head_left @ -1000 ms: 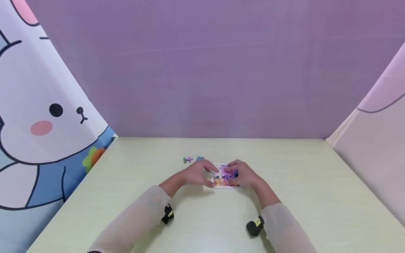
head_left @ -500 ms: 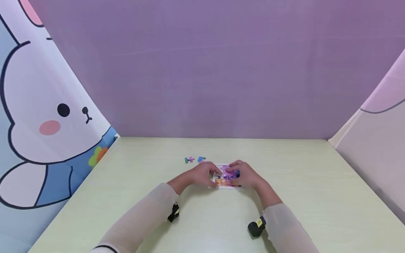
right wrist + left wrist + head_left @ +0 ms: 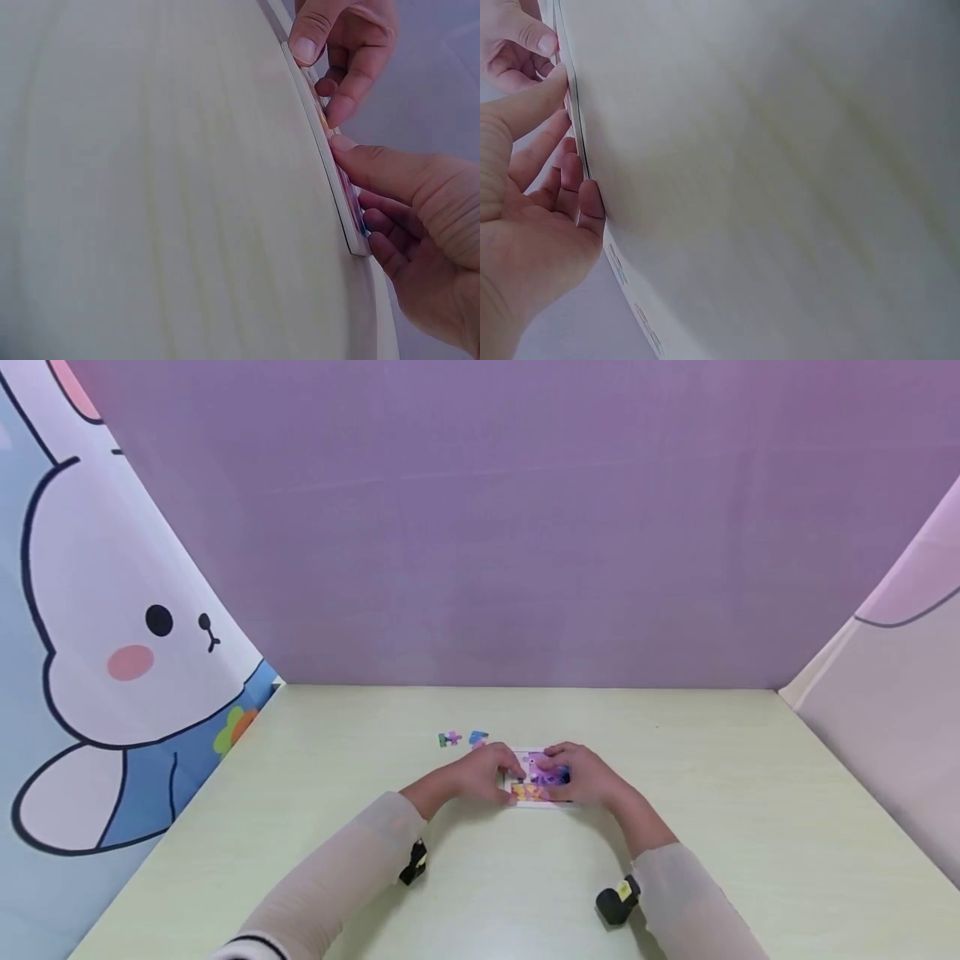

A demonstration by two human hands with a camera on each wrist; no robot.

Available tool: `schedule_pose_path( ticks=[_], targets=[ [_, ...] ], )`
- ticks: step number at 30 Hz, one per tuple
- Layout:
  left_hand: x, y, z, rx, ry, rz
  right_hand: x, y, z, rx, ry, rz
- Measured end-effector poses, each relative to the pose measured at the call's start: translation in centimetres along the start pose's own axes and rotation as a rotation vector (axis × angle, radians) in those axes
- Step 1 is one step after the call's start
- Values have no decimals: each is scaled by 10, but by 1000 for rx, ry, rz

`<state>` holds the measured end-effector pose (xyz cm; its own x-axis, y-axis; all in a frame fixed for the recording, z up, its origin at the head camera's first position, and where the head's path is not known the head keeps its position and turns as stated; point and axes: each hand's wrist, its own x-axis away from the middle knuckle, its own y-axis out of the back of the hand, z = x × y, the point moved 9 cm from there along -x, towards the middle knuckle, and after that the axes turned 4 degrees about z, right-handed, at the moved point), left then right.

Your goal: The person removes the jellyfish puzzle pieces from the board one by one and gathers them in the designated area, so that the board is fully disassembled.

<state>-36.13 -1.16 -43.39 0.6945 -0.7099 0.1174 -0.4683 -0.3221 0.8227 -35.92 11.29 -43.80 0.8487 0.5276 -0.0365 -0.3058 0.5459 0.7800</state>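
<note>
Toward the far edge of the desk [image 3: 487,893], one white-rimmed puzzle board [image 3: 540,804] lies flat; off its far left corner lie two loose pieces, a green-and-pink piece [image 3: 450,739] and a blue-and-pink piece [image 3: 478,737]. Two hands are at the board: the left hand [image 3: 480,772], its grip spread, thumb and index finger apart, touches the left side; the right hand [image 3: 588,774], thumb and fingers likewise apart, touches the right side. Behind the desk's far edge rises a purple backdrop [image 3: 495,527]; a rabbit-printed panel [image 3: 90,610] borders its left edge.
</note>
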Motion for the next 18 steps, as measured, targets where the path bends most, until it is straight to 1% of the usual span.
schedule_pose_path(
  ticks=[4, 10, 15, 18],
  targets=[
    [1, 1, -1, -13, -12, -12, 1, 1, 0, 8, -8, 0],
    [1, 0, -1, -9, -19, -17, 6, 2, 6, -7, 41, -10],
    [0, 0, -1, 6, -7, -22, 9, 2, 9, -40, 85, -5],
    [-1, 0, -1, 17, 3, -23, 10, 2, 6, -53, 85, -3]
  ],
)
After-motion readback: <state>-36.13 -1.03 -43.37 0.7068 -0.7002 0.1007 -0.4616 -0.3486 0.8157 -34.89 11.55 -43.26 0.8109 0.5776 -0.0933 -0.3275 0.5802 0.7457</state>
